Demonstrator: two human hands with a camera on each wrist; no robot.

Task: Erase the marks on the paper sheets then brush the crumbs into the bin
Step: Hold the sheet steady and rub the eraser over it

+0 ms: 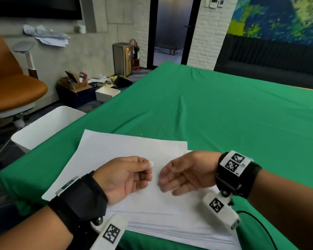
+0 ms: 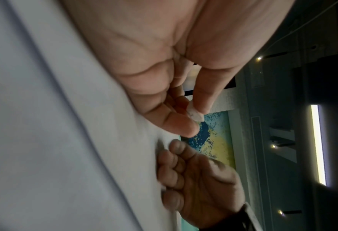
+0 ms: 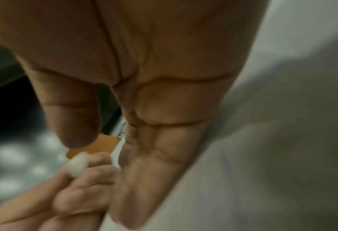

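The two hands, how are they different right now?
The left hand pinches a small white eraser between thumb and fingertips; the right hand holds nothing. The left hand's fingers are curled in, while the right hand's fingers are loosely spread, palm facing the eraser. The left hand's wrist strap is plain black; the right hand's strap shows black-and-white square codes. Both hover over the white paper sheets on the green table cloth.
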